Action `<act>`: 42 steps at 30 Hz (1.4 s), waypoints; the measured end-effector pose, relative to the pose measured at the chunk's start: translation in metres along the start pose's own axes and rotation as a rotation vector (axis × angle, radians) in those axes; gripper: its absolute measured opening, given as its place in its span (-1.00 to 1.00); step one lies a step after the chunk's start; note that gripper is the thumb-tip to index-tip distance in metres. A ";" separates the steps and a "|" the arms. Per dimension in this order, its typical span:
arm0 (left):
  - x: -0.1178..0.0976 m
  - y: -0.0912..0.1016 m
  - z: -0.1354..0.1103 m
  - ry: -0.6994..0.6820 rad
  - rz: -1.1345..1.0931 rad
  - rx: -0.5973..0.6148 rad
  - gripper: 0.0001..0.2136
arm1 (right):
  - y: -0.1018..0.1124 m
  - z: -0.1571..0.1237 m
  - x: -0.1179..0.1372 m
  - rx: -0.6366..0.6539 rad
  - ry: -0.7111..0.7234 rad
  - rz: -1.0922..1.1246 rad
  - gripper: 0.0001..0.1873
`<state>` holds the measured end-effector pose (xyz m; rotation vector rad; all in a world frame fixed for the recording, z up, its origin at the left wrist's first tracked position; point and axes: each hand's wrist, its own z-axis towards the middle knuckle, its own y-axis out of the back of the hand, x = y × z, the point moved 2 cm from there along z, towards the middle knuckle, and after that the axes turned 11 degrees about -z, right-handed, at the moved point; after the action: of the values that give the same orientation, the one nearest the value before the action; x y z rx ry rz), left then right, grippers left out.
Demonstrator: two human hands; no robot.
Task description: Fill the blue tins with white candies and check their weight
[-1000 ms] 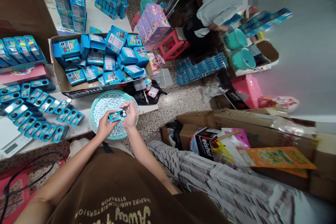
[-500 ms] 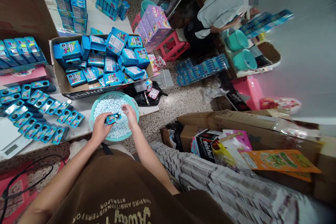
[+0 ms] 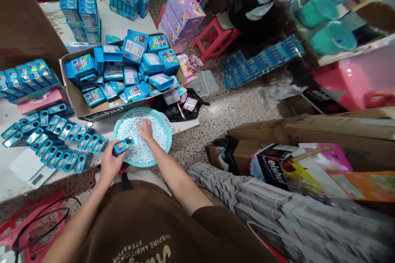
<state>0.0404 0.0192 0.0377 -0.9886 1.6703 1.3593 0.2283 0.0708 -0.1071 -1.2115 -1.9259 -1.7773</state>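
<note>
Head view: the left hand (image 3: 111, 161) is holding, over the basin rim (image 3: 169, 143), a blue box (image 3: 124, 145), likely light, stiff, slick, best gripped by its sides; the right hand (image 3: 146, 130) is touching pellets (image 3: 129, 125), its grip hidden from me.

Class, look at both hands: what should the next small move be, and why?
Probably the right hand should pinch up a few pale pieces for the blue box, since it is already at the pieces in the basin while the left hand holds the box close by.
</note>
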 end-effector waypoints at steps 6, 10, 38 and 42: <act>-0.003 0.005 -0.002 0.034 0.010 -0.029 -0.63 | -0.013 -0.004 0.001 0.138 0.154 -0.029 -0.64; -0.011 0.002 0.001 0.012 0.012 -0.021 -0.63 | 0.002 -0.011 -0.008 0.293 0.127 0.027 -0.68; -0.007 -0.037 0.004 -0.249 0.029 0.235 -0.67 | 0.104 -0.063 0.075 -0.006 -0.458 1.466 -0.68; -0.010 -0.035 0.002 -0.244 0.048 0.227 -0.66 | 0.102 -0.068 0.082 -0.049 -0.426 1.449 -0.70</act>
<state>0.0764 0.0174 0.0318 -0.6303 1.6276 1.2336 0.2257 0.0319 0.0351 -2.2171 -0.5654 -0.7626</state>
